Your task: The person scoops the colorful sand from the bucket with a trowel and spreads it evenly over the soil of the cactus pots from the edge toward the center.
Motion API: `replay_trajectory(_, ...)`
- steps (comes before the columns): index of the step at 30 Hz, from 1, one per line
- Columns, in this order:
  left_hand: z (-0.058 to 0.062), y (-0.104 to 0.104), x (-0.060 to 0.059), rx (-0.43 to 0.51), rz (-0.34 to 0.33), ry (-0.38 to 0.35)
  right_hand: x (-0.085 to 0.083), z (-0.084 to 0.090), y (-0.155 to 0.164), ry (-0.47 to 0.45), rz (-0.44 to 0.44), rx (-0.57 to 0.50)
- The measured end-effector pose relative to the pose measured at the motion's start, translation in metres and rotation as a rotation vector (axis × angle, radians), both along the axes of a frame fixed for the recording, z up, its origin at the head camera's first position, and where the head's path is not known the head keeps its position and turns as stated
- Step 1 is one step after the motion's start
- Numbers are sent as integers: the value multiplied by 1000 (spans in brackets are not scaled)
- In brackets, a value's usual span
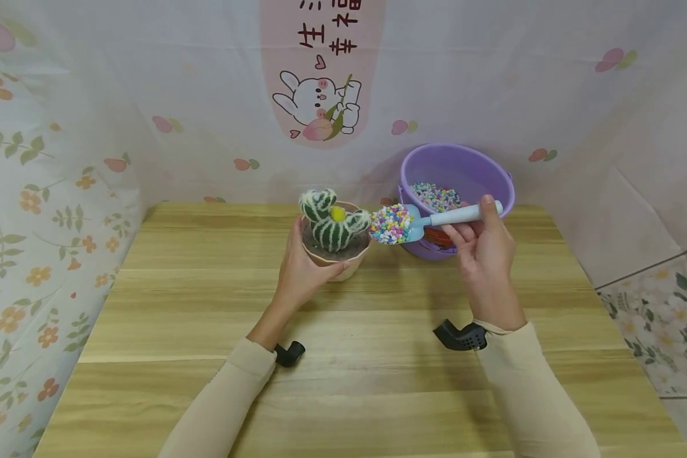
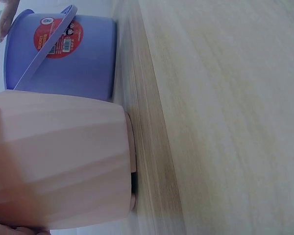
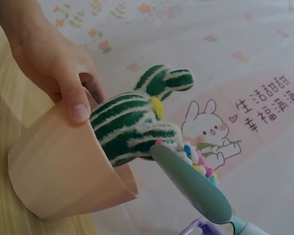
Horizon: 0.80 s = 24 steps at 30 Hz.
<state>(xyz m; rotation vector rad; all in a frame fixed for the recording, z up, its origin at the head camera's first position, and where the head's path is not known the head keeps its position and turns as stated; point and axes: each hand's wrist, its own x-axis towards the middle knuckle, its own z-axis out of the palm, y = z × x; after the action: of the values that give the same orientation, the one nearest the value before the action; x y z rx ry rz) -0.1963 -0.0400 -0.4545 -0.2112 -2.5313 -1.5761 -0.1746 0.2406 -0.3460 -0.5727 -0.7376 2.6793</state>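
A pale peach flower pot [image 1: 352,270] stands on the table, holding dark soil and a green-and-white striped cactus [image 1: 332,235] with a yellow bloom. My left hand [image 1: 305,272] grips the pot from the left, its thumb across the front rim. In my right hand [image 1: 488,251] is a small trowel [image 1: 455,216], held by its white handle. Its blue-green blade carries a heap of multicoloured pebbles [image 1: 390,222] at the pot's right rim. The right wrist view shows the trowel blade [image 3: 196,188] beside the cactus; the left wrist view shows the pot's wall [image 2: 63,156].
Behind the trowel, at the back right of the wooden table [image 1: 343,381], stands a purple bucket [image 1: 475,172] with more coloured pebbles [image 1: 435,196] inside. A printed cloth [image 1: 206,95] hangs along the back and sides.
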Motion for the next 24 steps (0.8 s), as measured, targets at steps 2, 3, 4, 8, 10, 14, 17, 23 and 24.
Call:
replay_trajectory(2, 0, 0, 0, -1, -4, 5, 2, -1, 0, 1, -11, -4)
replay_trajectory(3, 0, 0, 0, 3, -5, 9, 3, -2, -1, 2, -15, -9)
replay_trajectory(4, -1, 0, 0, 3, -7, 12, 4, -2, -1, 0, -21, -14)
replay_trajectory(8, -1, -1, 0, 9, -11, 17, 6, -4, -2, -14, -43, -25)
replay_trajectory(10, -1, -1, 0, 9, -9, 15, 7, -5, -2, -23, -46, -27)
replay_trajectory(14, -1, -1, 1, 14, -9, 10, 10, -7, -4, -32, -51, -24)
replay_trajectory(17, -1, -1, 1, 15, -11, 8, 12, -9, -6, -34, -60, -13)
replay_trajectory(23, -1, 0, 0, 12, -8, 7, 15, -13, -9, -28, -80, 4)
replay_trajectory(24, -1, 0, 0, 10, -9, 8, 15, -13, -10, -27, -84, 8)
